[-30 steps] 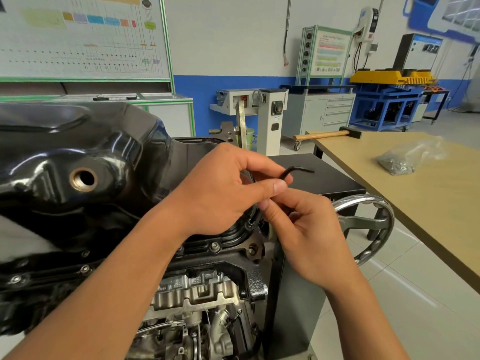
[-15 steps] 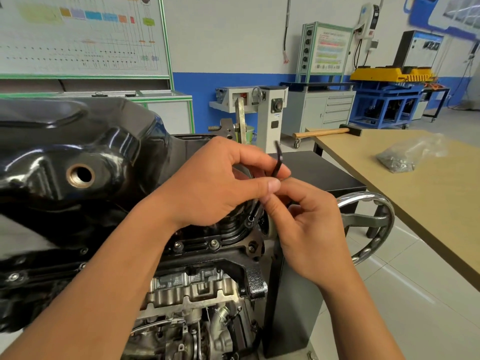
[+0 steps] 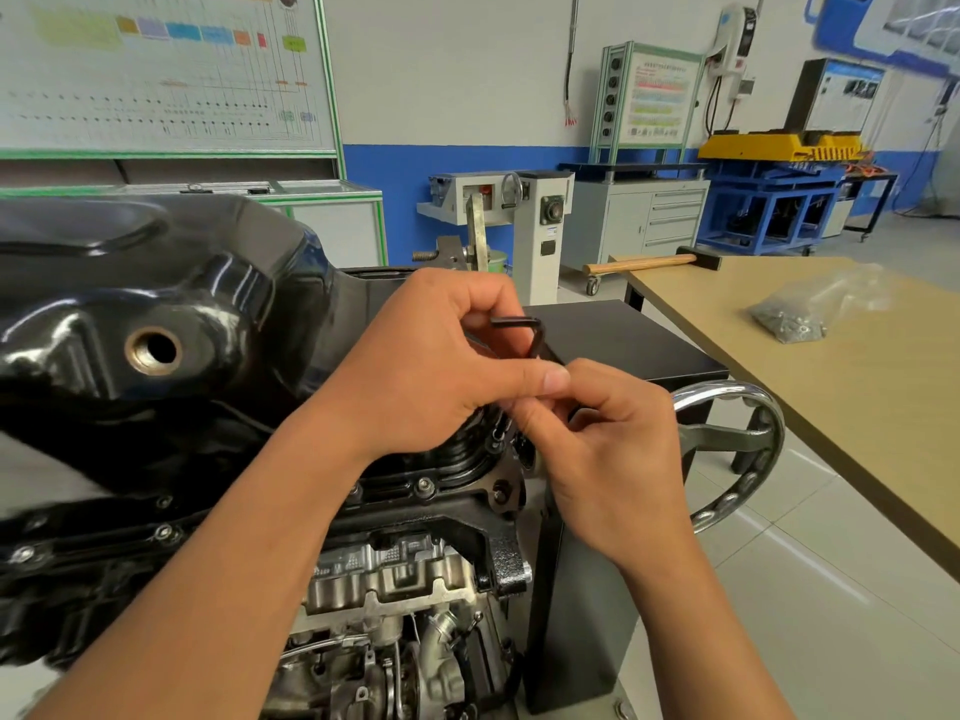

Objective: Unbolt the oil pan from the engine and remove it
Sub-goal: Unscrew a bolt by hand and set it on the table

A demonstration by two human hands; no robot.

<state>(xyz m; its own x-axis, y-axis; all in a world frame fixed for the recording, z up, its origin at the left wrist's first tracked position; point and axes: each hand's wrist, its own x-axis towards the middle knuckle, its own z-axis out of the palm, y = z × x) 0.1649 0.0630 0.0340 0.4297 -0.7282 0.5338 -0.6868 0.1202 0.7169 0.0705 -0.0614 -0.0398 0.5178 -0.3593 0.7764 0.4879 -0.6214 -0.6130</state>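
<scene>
The glossy black oil pan (image 3: 156,314) sits on top of the upturned engine (image 3: 395,579), its brass drain hole (image 3: 154,349) facing me. Small bolts (image 3: 423,485) line the pan's flange. A black L-shaped hex key (image 3: 535,335) stands at the pan's right end, its long leg running down to a bolt there. My left hand (image 3: 431,371) pinches the key's short arm from above. Just below it, the fingers of my right hand (image 3: 608,444) close on the key's shaft. The key's lower tip is mostly hidden by my fingers.
A chrome handwheel (image 3: 748,449) on the black engine stand (image 3: 618,345) sits just right of my hands. A wooden table (image 3: 852,402) at right carries a hammer (image 3: 649,262) and a plastic bag of fasteners (image 3: 800,314). Cabinets and training rigs line the far wall.
The hex key's short arm has swung round, from pointing right, to upright, to pointing left. Both hands stayed at the pan's right end, shifting their finger grip.
</scene>
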